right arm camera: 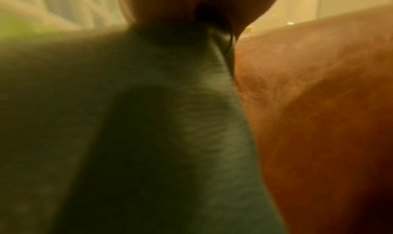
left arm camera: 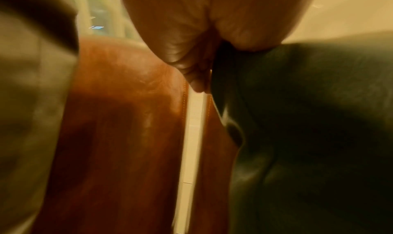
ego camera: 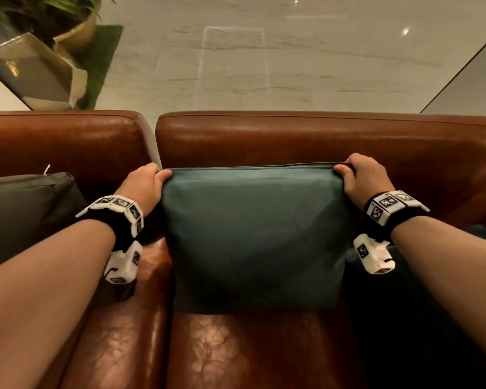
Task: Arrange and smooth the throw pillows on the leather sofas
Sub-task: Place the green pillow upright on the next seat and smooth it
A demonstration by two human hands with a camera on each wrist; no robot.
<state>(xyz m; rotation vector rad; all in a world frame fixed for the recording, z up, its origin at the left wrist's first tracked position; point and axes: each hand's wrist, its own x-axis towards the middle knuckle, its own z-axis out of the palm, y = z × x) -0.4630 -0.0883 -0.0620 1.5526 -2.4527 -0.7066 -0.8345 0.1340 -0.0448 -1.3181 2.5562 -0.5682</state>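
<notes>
While my left hand (ego camera: 145, 182) and my right hand (ego camera: 361, 175) each pinch an upper corner of the teal throw pillow (ego camera: 254, 237), it stands upright on the seat of the brown leather sofa (ego camera: 320, 138), its back against the backrest. My thumbs lie over the front of the top seam; the other fingers curl behind the pillow and are hidden from the head camera. A dark grey pillow (ego camera: 26, 209) on the neighbouring leather sofa (ego camera: 62, 136) to my left is cut off by the frame edge and partly covered by my forearm. Something dark lies on the seat to the right of the teal pillow, but I cannot make out what it is. Both wrist views are blurred: the left shows my fingers (left arm camera: 191, 69) folded against the pillow's edge beside a pale gap between the two sofas, the right only a smear of teal fabric and brown leather. A potted plant (ego camera: 68, 21) behind the sofas is cropped at the top.
</notes>
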